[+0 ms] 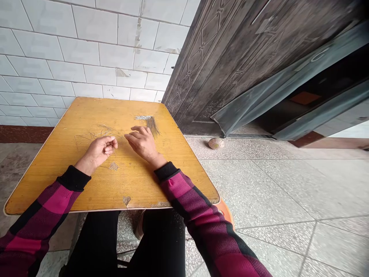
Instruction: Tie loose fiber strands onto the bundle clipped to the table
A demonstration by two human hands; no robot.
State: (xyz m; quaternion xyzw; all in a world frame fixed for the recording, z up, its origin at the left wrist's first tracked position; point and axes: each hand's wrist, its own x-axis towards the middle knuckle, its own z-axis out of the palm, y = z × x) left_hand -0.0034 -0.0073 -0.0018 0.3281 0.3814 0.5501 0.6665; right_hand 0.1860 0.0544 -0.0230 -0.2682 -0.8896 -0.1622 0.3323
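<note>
My left hand is closed in a pinch over the middle of the table, its fingers curled in. A thin wire-like strand shows at its fingertips and runs toward the other hand. Just to the right, my right hand is held palm down, thumb and forefinger brought together and the other fingers loosely bent. What lies in that pinch is too small to make out. Loose thin strands are scattered behind my left hand. Beyond my right hand lies a bundle of fine dark strands beside a silvery patterned strip.
The yellow wooden table has chipped patches and stands near a white tiled wall. To the right are a dark carved door, a grey curtain and a roundish pale object on the floor. An orange stool edge shows beside the table.
</note>
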